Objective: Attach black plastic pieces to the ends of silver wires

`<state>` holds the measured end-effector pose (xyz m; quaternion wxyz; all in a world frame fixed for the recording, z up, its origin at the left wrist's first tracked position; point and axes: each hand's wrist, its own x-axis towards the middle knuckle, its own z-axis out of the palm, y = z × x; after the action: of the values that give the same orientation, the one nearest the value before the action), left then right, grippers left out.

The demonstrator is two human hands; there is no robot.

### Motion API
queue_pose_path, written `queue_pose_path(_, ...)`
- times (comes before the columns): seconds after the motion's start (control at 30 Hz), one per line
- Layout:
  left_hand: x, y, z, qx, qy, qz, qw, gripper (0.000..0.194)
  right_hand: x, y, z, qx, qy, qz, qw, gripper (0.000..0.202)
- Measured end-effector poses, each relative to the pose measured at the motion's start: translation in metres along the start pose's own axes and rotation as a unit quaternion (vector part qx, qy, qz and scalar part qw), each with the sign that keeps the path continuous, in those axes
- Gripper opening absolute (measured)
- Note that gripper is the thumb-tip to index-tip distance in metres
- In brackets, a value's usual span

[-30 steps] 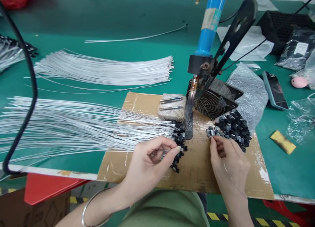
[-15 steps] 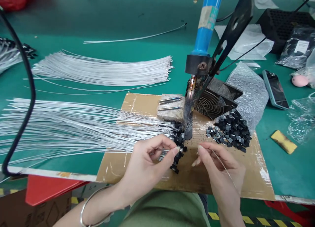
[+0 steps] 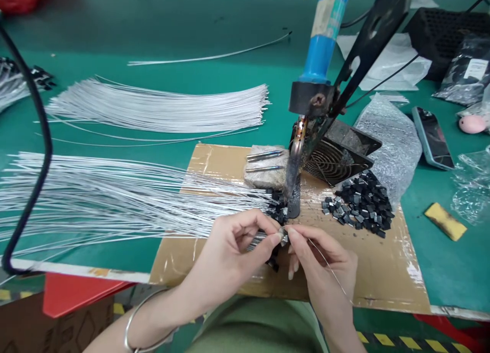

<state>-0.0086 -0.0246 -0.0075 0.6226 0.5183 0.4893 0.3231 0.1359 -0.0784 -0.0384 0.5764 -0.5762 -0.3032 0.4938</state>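
My left hand [image 3: 241, 251] is closed in a pinch, with a tiny silvery piece [image 3: 283, 235] at its fingertips; my fingers partly hide it. My right hand [image 3: 321, 261] pinches a thin solder wire [image 3: 331, 271], which trails down past the palm. The fingertips of both hands meet at the silvery piece. Just above them stands the tip of an upright soldering iron [image 3: 293, 182] with a blue handle. Beneath and behind my left hand, many white wires [image 3: 153, 199] end in black connectors [image 3: 276, 202].
A pile of loose black connectors [image 3: 363, 205] lies right on the cardboard [image 3: 214, 159]. Behind it are a small black fan [image 3: 337, 159], bubble wrap [image 3: 390, 143] and a phone [image 3: 432, 138]. Another bundle of white wires [image 3: 164, 108] lies farther back. A yellow sponge [image 3: 445, 221] is far right.
My right hand has moved left with the solder wire, closing the gap to my left fingertips. My left hand has stayed nearly in place.
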Motion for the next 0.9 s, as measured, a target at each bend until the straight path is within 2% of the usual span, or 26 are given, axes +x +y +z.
queue_pose_path(0.33,0.001,-0.001,0.001,0.020,0.011,-0.002,1.000,0.013,0.000,0.005,-0.002,-0.025,-0.010,-0.014,1.000,0.010)
queue_pose_path(0.53,0.004,0.000,0.002,0.053,0.019,-0.002,0.998,0.014,-0.004,0.009,-0.010,-0.069,-0.019,-0.093,0.993,0.039)
queue_pose_path(0.67,0.007,0.000,0.002,0.092,0.029,0.002,0.995,0.015,-0.006,0.007,-0.017,-0.127,-0.015,-0.111,0.986,0.030)
queue_pose_path(0.77,0.009,0.000,0.003,0.104,0.036,0.004,0.994,0.015,-0.006,0.003,-0.021,-0.175,0.000,-0.121,0.977,0.014)
queue_pose_path(0.9,0.010,0.001,0.004,0.114,0.044,0.003,0.992,0.015,-0.002,-0.003,-0.022,-0.209,-0.016,-0.171,0.963,0.029)
